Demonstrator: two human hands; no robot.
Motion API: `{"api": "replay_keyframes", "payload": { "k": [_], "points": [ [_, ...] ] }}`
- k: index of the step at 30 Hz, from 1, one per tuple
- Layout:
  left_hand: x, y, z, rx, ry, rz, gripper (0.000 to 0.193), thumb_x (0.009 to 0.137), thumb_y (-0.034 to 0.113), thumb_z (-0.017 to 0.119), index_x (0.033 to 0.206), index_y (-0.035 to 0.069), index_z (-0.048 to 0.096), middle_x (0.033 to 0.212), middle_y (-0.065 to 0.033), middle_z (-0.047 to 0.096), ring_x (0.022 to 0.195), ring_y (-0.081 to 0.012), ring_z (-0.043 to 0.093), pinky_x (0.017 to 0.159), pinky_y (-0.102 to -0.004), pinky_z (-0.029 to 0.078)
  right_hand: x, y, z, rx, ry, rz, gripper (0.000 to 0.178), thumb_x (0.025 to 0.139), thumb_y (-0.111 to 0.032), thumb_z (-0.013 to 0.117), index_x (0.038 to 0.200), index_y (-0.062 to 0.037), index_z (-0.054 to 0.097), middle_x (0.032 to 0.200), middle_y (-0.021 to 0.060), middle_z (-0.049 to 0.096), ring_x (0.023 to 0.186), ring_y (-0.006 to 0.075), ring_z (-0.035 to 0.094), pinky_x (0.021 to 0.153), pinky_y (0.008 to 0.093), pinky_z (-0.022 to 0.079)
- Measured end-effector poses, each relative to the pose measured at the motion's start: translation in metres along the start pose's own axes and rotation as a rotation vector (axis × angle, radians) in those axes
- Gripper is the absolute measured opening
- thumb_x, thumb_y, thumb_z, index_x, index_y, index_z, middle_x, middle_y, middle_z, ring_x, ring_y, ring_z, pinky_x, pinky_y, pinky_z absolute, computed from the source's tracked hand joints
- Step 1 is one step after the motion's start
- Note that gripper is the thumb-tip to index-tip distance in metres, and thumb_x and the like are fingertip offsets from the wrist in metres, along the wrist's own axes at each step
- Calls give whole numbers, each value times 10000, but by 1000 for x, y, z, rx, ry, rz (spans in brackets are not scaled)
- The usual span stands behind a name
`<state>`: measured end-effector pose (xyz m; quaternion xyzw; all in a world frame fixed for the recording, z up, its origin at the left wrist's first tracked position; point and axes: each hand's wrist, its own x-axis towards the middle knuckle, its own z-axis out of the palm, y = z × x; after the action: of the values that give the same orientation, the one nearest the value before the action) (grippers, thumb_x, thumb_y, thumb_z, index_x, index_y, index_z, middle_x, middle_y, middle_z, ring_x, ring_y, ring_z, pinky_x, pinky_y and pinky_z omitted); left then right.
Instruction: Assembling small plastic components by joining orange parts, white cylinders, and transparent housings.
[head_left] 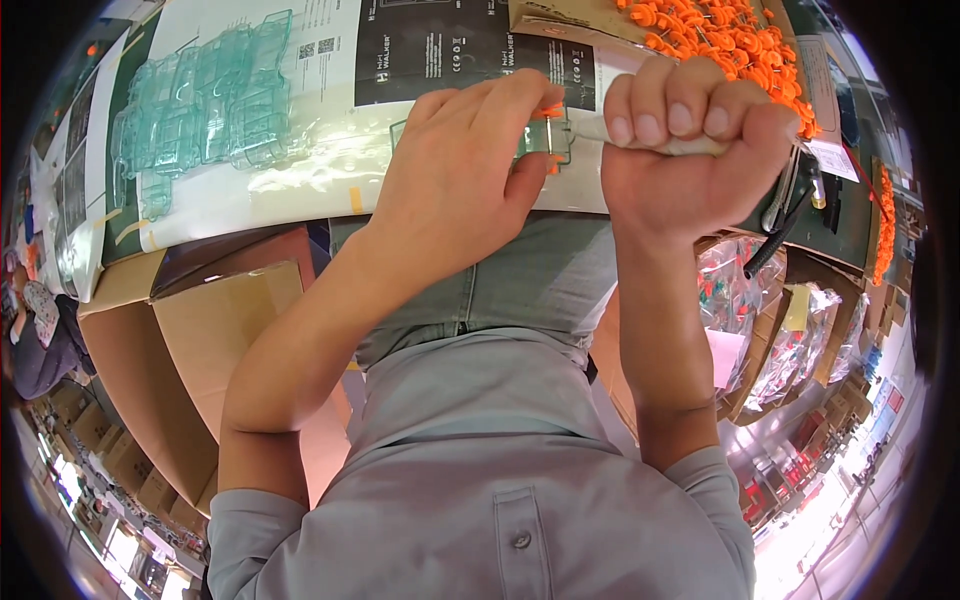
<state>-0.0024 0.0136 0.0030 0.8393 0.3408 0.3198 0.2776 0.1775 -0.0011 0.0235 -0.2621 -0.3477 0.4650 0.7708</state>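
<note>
My left hand (455, 165) is closed over a clear green plastic part (529, 140) on the covered tabletop, hiding most of it. At that part's right end sits an orange piece (551, 110), by my left fingertips, with a thin metal pin running down from it. My right hand (695, 155) is wrapped round the pale handle of a hand tool (690, 147). The tool's narrow end points left and meets the right edge of the green part; its exact tip is too small to make out.
Several clear green plastic parts (205, 100) lie at the table's left. A heap of orange pieces (715, 40) fills the far right beside a cardboard tray (575, 22). An open cardboard box (235, 310) stands below the table's left edge; boxes of bagged parts (790, 350) are at the lower right.
</note>
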Motion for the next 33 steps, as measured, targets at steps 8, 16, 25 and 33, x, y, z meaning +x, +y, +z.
{"api": "replay_keyframes", "payload": {
  "k": [8, 16, 25, 33],
  "points": [
    [0, -3, 2, -12, 70, 26, 419, 792, 49, 756, 1168, 68, 573, 1058, -76, 715, 1038, -273, 689, 898, -416, 463, 6, 18, 6, -104, 54, -29, 432, 1078, -423, 403, 738, -156, 410, 656, 27, 435, 536, 173, 414, 487, 338, 396],
    [-3, -7, 0, 38, 28, 9, 483, 800, 58, 752, 1239, 66, 551, 1152, -56, 738, 1039, -302, 675, 875, -399, 463, 19, 12, 19, -191, 56, 162, 403, 1084, -387, 407, 769, -134, 410, 656, 40, 430, 530, 156, 402, 468, 321, 357],
    [0, -4, 2, 25, 31, -19, 481, 791, 68, 758, 1224, 60, 550, 1141, -51, 740, 1009, -292, 681, 867, -398, 462, 14, 19, 22, -302, -54, 102, 338, 1050, -303, 401, 763, -125, 387, 636, 37, 407, 514, 151, 386, 450, 307, 343],
    [-9, -16, 11, 114, 144, 178, 510, 791, 74, 783, 1266, 60, 600, 1176, -45, 727, 1037, -253, 691, 860, -380, 472, -15, 4, 7, -7, 31, 71, 549, 1105, -549, 314, 751, -135, 380, 630, 47, 417, 477, 180, 392, 445, 335, 391]
  ]
}}
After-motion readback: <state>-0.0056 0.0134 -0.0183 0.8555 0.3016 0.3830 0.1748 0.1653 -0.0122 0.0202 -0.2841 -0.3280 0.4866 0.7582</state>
